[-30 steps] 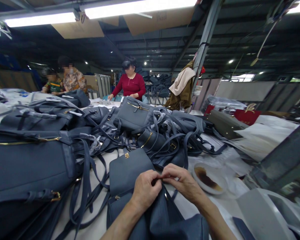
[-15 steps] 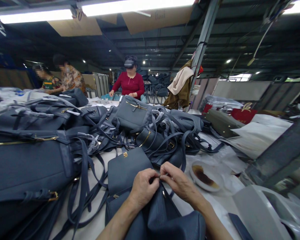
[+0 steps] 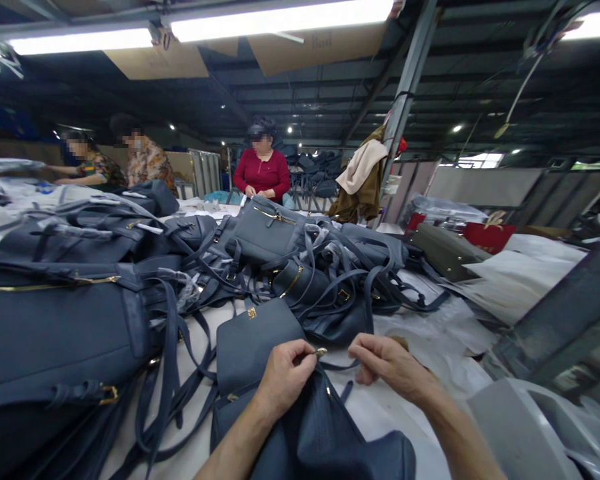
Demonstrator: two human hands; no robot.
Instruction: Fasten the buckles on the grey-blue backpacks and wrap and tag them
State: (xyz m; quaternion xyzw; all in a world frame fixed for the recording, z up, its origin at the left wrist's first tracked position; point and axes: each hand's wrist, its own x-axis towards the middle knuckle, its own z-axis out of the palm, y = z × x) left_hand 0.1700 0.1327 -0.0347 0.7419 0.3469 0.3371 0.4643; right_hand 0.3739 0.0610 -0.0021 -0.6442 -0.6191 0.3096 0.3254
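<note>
A dark blue leather bag [image 3: 325,433] lies in front of me at the bottom centre. My left hand [image 3: 285,377] is closed and pinches a small gold metal fitting [image 3: 321,351] at the bag's top edge. My right hand [image 3: 393,365] is a little to the right, fingers curled, pinching a thin blue strap [image 3: 341,365] that runs between the two hands. A flat blue pouch [image 3: 255,340] with a gold clasp lies just behind my left hand.
A big pile of blue bags and straps [image 3: 280,267] covers the table's left and middle. White sheets [image 3: 520,273] and an olive bag [image 3: 447,250] lie at the right; a grey machine part [image 3: 525,427] is bottom right. Three people [image 3: 263,173] work at the far side.
My hands, pinched together a second ago, have drawn apart; the right hand moved right, pulling the strap out. It now covers the white dish with brown residue.
</note>
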